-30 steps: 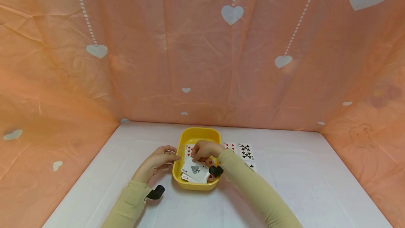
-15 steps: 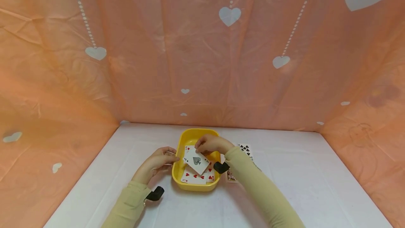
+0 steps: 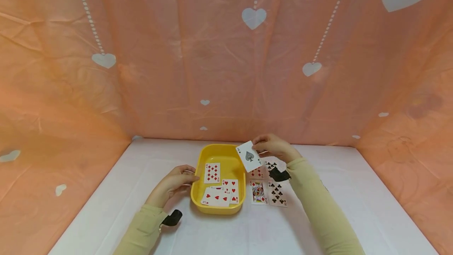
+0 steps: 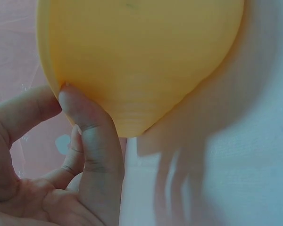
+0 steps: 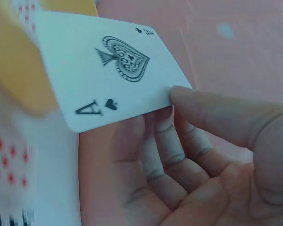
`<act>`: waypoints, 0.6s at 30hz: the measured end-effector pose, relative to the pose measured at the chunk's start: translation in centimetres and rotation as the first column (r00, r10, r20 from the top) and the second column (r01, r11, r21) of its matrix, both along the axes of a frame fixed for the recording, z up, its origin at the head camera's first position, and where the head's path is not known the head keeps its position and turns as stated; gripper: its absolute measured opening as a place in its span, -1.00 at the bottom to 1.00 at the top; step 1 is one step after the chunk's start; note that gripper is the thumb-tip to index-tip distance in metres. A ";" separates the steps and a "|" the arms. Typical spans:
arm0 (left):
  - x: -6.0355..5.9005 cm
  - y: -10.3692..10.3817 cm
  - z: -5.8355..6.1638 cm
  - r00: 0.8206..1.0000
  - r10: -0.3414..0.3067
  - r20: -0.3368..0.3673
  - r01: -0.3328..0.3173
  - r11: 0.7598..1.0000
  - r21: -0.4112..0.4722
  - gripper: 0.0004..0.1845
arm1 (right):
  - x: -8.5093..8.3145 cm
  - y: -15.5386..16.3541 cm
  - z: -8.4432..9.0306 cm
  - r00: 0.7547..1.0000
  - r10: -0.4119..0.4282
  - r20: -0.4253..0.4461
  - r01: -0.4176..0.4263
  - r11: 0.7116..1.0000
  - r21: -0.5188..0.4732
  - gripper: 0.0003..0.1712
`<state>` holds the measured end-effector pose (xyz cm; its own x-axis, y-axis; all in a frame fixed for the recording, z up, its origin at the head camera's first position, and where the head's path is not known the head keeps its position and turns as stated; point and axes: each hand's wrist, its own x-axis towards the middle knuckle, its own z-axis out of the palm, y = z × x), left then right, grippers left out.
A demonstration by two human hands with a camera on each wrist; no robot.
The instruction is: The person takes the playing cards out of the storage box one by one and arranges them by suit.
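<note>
Plastic, smooth and bright yellow, forms the rounded rectangular tray (image 3: 217,152) that sits on the white cloth-covered table (image 3: 354,192), with crinkled pink sheeting printed with white hearts (image 3: 177,70) rising behind and to both sides. Inside the tray lie flat, glossy red cards (image 3: 219,190), face up and partly overlapping. The left hand (image 3: 173,182) grips the tray's left rim, thumb (image 4: 92,136) curled against the outer wall in the left wrist view and another finger over the edge. The right hand (image 3: 274,147) is raised above the table just beyond the tray's far right corner and pinches an ace of spades (image 3: 249,156) by one edge, thumb (image 5: 217,115) on the face and the other fingers (image 5: 151,155) loosely curled beneath; the card is tilted, its face toward the head camera. Below that hand, face-up cards in a row (image 3: 269,192) lie on the table just beside the tray's right wall, showing clubs, diamonds and a court card. Half a second ago the ace hung over the middle of the tray with the right hand above the cards inside; it is now out of the tray, up and to the right, which uncovers the red cards and the row on the table, while the left hand holds the same spot on the rim.
</note>
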<state>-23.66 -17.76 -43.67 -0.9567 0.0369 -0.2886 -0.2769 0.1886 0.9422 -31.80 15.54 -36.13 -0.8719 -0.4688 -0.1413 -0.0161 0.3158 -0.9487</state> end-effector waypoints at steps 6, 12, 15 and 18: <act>0.3 -0.1 0.1 1.000 -0.006 -0.004 0.006 1.000 0.009 -0.62 | -0.6 4.8 -1.2 0.995 -0.089 0.043 0.090 0.996 -0.029 -0.75; 0.3 -0.1 0.1 1.000 -0.019 -0.005 0.019 1.000 0.019 -0.61 | -0.5 8.6 -2.7 0.985 -0.139 0.103 0.142 0.990 -0.023 -0.71; 0.2 -0.1 0.1 1.000 -0.015 0.000 0.015 1.000 0.020 -0.62 | -0.2 10.2 -3.5 0.970 -0.200 0.136 0.204 0.979 -0.016 -0.68; 0.2 -0.1 0.0 1.000 -0.015 0.000 0.015 1.000 0.017 -0.63 | 0.0 11.7 -4.4 0.948 -0.270 0.167 0.276 0.961 -0.013 -0.72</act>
<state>-23.46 -17.91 -43.66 -0.9560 0.0563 -0.2881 -0.2745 0.1764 0.9453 -31.81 27.27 -40.57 -0.9339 -0.2232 -0.2792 0.2212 0.2525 -0.9420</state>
